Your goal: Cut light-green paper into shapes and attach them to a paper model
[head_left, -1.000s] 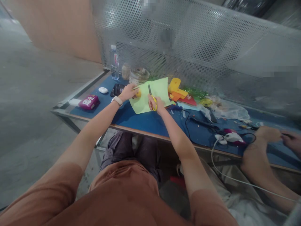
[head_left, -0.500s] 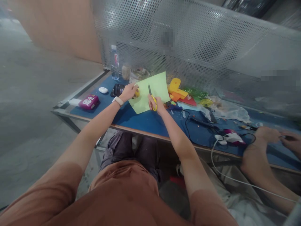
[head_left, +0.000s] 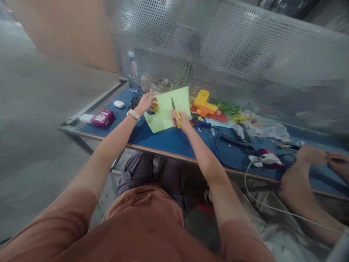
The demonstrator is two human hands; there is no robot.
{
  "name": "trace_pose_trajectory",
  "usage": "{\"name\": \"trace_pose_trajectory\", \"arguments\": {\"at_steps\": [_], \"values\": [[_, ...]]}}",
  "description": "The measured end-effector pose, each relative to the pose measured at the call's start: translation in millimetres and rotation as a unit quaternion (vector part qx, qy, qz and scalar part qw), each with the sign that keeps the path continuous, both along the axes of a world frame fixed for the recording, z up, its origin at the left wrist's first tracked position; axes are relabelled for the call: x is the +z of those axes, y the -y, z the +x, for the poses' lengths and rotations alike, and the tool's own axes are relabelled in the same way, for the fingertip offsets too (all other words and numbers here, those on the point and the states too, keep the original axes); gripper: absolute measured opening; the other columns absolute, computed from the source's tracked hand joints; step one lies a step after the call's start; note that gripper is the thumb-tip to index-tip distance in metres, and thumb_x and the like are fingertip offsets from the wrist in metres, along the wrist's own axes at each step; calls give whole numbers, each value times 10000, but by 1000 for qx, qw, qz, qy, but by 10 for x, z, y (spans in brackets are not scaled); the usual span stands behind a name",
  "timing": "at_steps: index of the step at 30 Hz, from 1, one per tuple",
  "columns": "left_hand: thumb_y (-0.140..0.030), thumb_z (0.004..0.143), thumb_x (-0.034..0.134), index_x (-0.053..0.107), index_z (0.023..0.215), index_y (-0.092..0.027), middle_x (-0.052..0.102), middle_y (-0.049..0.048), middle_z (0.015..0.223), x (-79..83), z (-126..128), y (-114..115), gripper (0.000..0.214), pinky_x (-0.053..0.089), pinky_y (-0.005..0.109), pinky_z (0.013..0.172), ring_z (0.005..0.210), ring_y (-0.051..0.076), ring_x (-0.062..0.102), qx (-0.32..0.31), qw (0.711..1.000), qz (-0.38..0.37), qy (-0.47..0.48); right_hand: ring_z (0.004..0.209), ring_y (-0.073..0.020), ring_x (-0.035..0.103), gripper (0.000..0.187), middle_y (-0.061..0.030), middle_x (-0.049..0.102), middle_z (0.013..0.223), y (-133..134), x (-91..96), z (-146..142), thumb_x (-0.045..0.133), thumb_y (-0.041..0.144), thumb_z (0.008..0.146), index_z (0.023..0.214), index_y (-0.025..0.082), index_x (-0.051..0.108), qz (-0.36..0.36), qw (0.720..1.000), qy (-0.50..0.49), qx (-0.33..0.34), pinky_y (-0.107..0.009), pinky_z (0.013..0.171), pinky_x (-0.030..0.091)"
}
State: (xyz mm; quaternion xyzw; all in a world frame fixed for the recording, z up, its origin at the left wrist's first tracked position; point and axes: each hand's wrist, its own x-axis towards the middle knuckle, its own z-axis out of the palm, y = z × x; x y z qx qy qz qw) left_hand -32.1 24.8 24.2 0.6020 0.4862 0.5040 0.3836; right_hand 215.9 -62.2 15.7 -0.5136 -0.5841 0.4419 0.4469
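Observation:
A light green sheet of paper (head_left: 166, 112) is held up, slightly tilted, over the blue tabletop. My left hand (head_left: 145, 103) is closed on its upper left edge. By those fingers is a small yellow thing (head_left: 154, 106) with dark parts; I cannot tell whether the hand holds it. My right hand (head_left: 181, 119) is wrapped round the yellow handles of a pair of scissors (head_left: 178, 118). Their dark blades point away from me and lie over the paper, looking nearly closed. Whether the right fingers also touch the paper is unclear.
On the left are a purple box (head_left: 102, 118), a white mouse-like object (head_left: 119, 104), a dark phone (head_left: 133, 103) and a water bottle (head_left: 132, 72). Right of the paper lie yellow pieces (head_left: 204, 103), cables and plastic bags (head_left: 267, 127). A co-worker's hands (head_left: 312, 155) are at far right.
My left hand has moved left and slightly up, drawing the green paper left with it. The yellow thing has shifted left too. My right hand and the scissors have hardly moved.

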Motion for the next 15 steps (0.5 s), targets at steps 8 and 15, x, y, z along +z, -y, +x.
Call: {"name": "trace_pose_trajectory", "arguments": {"at_steps": [8,15], "values": [[-177,1020,659,762,1259,-206,792,117,1179,83,-147,-39,262,716,384,870,938,257,864,57,998,-18,23,370,-102,492,852,43,526,495,-42,-46,4,992,918,990,674,295,505,4,1000,0,-2,-239,380,417],[-164,888,908,781,1205,-226,823,160,1323,19,-123,8,347,690,447,1202,1334,329,807,61,990,67,-105,383,-95,517,869,30,555,501,-122,-178,50,1022,949,929,654,268,558,8,1000,3,17,-223,386,417]]}}
